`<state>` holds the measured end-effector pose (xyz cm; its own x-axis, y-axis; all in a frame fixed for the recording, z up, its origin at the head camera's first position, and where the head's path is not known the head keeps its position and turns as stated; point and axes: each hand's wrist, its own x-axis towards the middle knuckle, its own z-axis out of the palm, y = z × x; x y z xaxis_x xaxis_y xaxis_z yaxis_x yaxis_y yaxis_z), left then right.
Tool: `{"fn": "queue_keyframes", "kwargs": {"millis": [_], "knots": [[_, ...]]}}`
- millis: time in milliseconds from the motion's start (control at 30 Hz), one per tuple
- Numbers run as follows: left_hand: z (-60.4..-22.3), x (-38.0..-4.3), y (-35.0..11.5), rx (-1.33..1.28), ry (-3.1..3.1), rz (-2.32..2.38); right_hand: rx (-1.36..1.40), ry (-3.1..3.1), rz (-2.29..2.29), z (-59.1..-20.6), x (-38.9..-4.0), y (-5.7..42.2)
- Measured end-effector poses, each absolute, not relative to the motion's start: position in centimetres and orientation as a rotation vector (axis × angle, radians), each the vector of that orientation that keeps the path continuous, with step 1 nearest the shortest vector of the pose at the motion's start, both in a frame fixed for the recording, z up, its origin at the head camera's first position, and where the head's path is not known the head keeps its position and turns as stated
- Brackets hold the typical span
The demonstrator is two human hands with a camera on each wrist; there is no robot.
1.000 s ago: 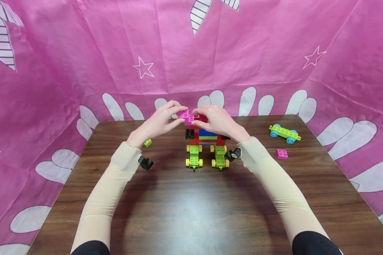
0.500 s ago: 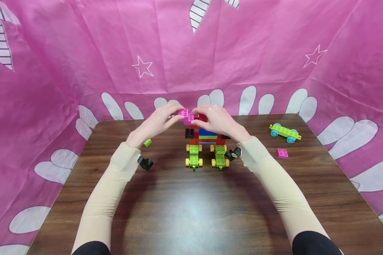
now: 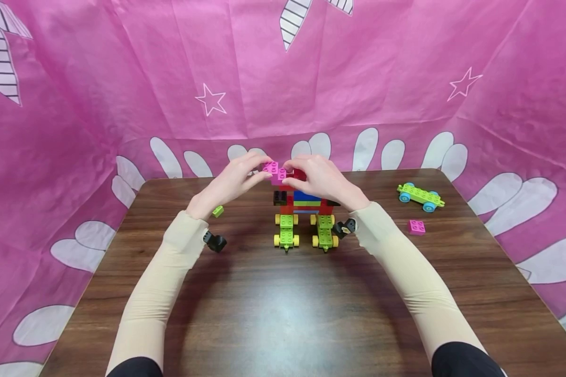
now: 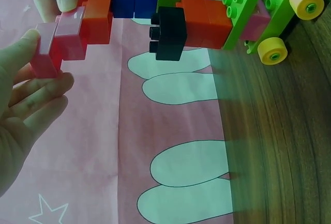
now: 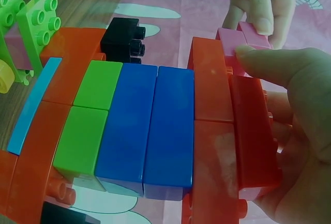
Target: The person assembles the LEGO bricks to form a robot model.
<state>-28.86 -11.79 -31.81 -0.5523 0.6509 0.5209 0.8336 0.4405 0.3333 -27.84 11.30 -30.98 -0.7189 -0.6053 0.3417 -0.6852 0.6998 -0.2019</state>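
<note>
A brick figure of stacked toy blocks stands on two lime wheeled bases (image 3: 286, 238), with blue (image 5: 170, 125), green and orange-red layers and black bricks (image 4: 171, 33) at its sides. Two pink bricks sit stepped at its top left. My left hand (image 3: 233, 179) pinches the outer, upper pink brick (image 4: 46, 53) between thumb and fingers. My right hand (image 3: 319, 179) holds the top from the other side, its thumb on the lower pink brick (image 5: 231, 47) and its fingers behind the red brick (image 5: 253, 133). In the head view the hands cover part of the top.
A lime car base (image 3: 421, 196) with blue wheels and a loose pink brick (image 3: 417, 227) lie on the right of the wooden table (image 3: 283, 324). A small lime brick (image 3: 218, 211) lies left of the figure. Pink cloth (image 3: 264, 68) hangs around the table.
Over the last second the left fingers have shifted very slightly to the left on the upper pink brick. The right hand and the figure stay in place.
</note>
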Motion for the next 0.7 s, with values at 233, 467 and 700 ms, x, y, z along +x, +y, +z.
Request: {"fn": "queue_keyframes", "kwargs": {"millis": [233, 467, 700], "knots": [[-31.81, -28.82, -11.81, -1.269, -2.384, -0.794, 1.023, -2.669, 0.461, -30.94, -27.77, 11.24], [-31.6, -28.74, -11.81, -1.272, -2.37, -0.759, 1.027, -2.677, 0.465, -30.93, -27.82, 11.27], [-31.54, -28.74, -11.89, -1.277, -2.357, -0.719, 1.029, -2.675, 0.462, -30.89, -27.86, 11.18]]}}
